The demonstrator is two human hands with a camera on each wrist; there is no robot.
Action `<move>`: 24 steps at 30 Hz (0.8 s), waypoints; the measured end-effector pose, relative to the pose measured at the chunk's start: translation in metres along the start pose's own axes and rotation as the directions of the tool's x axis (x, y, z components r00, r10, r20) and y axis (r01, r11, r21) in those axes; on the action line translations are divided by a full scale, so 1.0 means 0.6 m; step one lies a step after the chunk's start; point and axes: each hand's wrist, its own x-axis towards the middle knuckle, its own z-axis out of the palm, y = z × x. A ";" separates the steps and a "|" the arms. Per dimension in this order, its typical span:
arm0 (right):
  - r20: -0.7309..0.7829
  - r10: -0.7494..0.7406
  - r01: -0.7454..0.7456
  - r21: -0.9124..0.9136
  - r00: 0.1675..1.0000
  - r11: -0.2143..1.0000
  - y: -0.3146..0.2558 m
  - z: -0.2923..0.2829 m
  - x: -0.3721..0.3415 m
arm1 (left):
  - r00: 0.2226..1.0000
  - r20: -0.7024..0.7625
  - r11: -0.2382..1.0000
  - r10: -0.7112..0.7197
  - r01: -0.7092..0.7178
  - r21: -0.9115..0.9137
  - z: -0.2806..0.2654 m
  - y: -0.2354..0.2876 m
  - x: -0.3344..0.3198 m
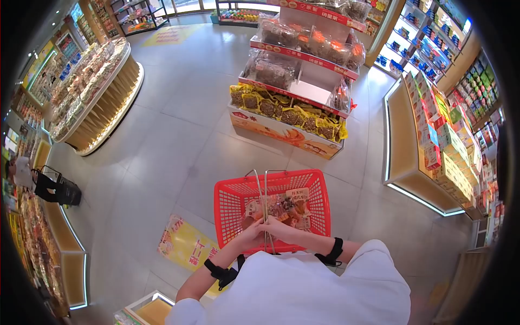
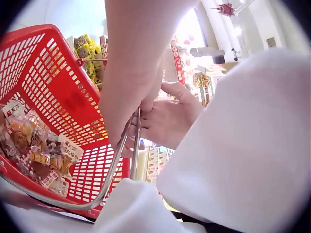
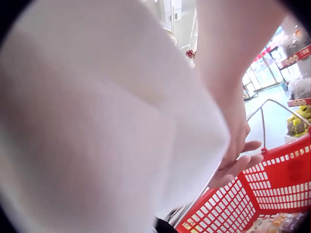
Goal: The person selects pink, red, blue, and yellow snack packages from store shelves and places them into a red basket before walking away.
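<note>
A red plastic basket [image 1: 219, 208] hangs in front of the person's body, with several packaged snacks [image 1: 297, 208] inside. Its two metal handles [image 1: 263, 197] come up together between the hands. The left hand [image 1: 251, 234] and right hand [image 1: 277, 229] meet at the handles, gripping them with curled fingers. In the left wrist view, one hand [image 2: 167, 119] lies against the other beside the metal handles [image 2: 116, 158]. The right wrist view shows overlapping fingers [image 3: 238, 167] above the basket's rim; a white sleeve covers much of that view.
A tiered display [image 1: 287, 132] of bagged goods stands ahead. An oval counter [image 1: 103, 103] is at the left, and a lit counter with boxes [image 1: 409, 157] at the right. A yellow floor sticker [image 1: 187, 244] lies left of the basket. A black bag [image 1: 62, 190] is at the far left.
</note>
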 end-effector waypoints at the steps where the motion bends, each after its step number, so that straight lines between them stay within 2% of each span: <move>1: 0.057 -0.053 0.052 0.025 0.997 0.998 -0.024 0.009 0.019 | 1.000 -0.020 0.999 0.001 0.000 0.044 -0.015 0.035 -0.012; 3: 0.160 -0.162 0.150 0.087 0.974 0.985 -0.084 0.022 0.055 | 0.998 -0.056 0.992 0.000 0.008 0.129 -0.042 0.119 -0.031; 4: 0.060 -0.197 0.197 0.007 0.979 0.980 -0.137 0.031 0.047 | 0.996 -0.073 0.990 -0.041 0.050 0.130 -0.051 0.167 -0.032; 7: 0.156 -0.316 0.315 0.034 0.936 0.949 -0.209 0.039 0.123 | 0.988 -0.133 0.996 -0.074 0.081 0.049 -0.096 0.275 -0.012; 8: 0.130 -0.290 0.302 -0.083 0.948 0.950 -0.237 0.033 0.132 | 0.977 -0.206 0.998 -0.060 0.062 0.004 -0.108 0.302 -0.007; 9: 0.199 -0.312 0.346 -0.166 0.929 0.923 -0.237 0.019 0.182 | 0.964 -0.262 0.999 -0.039 0.031 -0.033 -0.123 0.329 0.000; 11: 0.341 -0.221 0.315 -0.252 0.914 0.915 -0.320 -0.003 0.212 | 0.916 -0.400 0.975 0.002 -0.090 -0.202 -0.214 0.374 0.028; 13: 0.493 -0.141 0.119 0.075 0.858 0.990 -0.395 -0.031 0.263 | 0.834 -0.552 0.936 0.006 -0.199 -0.291 -0.301 0.453 0.035; 14: 0.494 -0.149 0.110 0.107 0.856 0.988 -0.420 -0.049 0.308 | 0.783 -0.622 0.931 0.007 -0.231 -0.281 -0.343 0.497 0.026; 15: 0.416 -0.181 0.146 0.114 0.891 0.983 -0.445 -0.063 0.345 | 0.730 -0.683 0.929 0.023 -0.268 -0.256 -0.388 0.547 0.017; 17: 0.255 -0.259 0.231 0.132 0.932 0.964 -0.531 -0.107 0.419 | 0.675 -0.737 0.896 0.019 -0.338 -0.287 -0.460 0.650 -0.016; 18: 0.156 -0.338 0.336 0.041 0.928 0.941 -0.566 -0.125 0.451 | 0.678 -0.735 0.891 0.013 -0.341 -0.299 -0.464 0.699 -0.035; 22: 0.048 -0.327 0.321 0.098 0.944 0.942 -0.695 -0.171 0.557 | 0.688 -0.725 0.807 0.022 -0.441 -0.394 -0.441 0.839 -0.080; 24: 0.096 -0.289 0.273 0.150 0.953 0.950 -0.761 -0.182 0.599 | 0.616 -0.784 0.824 0.070 -0.479 -0.303 -0.449 0.904 -0.084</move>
